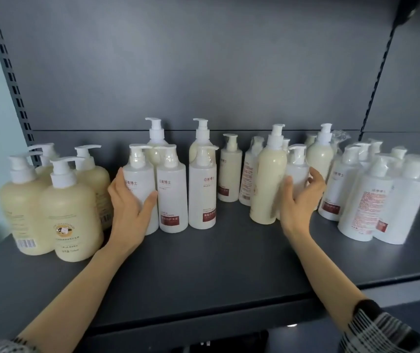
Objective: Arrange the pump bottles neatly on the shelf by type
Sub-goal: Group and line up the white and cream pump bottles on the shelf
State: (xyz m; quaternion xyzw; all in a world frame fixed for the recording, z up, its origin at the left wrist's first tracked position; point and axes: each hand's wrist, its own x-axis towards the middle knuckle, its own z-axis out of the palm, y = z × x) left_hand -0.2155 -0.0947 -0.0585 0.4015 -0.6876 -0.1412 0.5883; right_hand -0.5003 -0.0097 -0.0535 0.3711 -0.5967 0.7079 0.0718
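The left hand (130, 202) grips the leftmost white pump bottle (140, 174), thumb curled across its front and fingers round its left side. This bottle stands upright left of the middle of the grey shelf (204, 263). Just beside it on the right, two more white conditioner bottles (172, 197) with red label bands make a row. Two tall cream bottles (155, 138) stand directly behind that row, against the back panel.

Pressed close to the held bottle's left side, four squat cream bottles (70, 207) crowd the left end of the shelf, by the slotted upright (2, 62).

The right hand (302, 200) is blurred. Its thumb and fingers curve widely to either side of a small white bottle (297, 169); whether they touch it cannot be told. A slim cream bottle (268, 184) stands just in front and left of that bottle and covers part of it, and another cream bottle (319, 155) rises behind the fingers.

Between the two hands, two short cream bottles (230, 174) in clear wrap stand nearer the back. At the right end a tight cluster of wrapped white bottles (366, 200) reaches forward, several with their printed backs facing out. A plaid sleeve (387, 329) shows below the shelf's front edge.
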